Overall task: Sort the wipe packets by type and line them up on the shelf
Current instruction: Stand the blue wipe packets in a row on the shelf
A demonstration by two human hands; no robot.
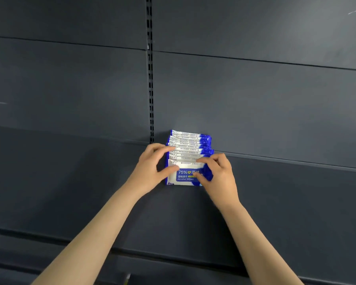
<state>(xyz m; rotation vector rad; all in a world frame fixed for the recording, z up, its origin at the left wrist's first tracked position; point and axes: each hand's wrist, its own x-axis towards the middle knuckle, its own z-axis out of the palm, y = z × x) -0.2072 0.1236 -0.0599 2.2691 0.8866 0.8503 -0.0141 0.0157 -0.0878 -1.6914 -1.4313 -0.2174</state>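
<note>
Several blue-and-white alcohol wipe packets point(190, 145) stand upright in a row on the dark shelf point(90, 192), running from the back panel toward me. The front packet point(184, 176) shows "75% Alcohol Wipes". My left hand point(152, 167) grips the row's left side, fingers over the tops and thumb on the front packet's face. On the right end of the front packet, my right hand point(216, 171) pinches it, fingers curled over its top edge and thumb on its face.
The dark grey back panel point(255, 99) has a slotted upright rail point(151, 79) just left of the packets. The shelf's front edge point(173, 256) runs across below my forearms, and a lower ledge shows beneath it.
</note>
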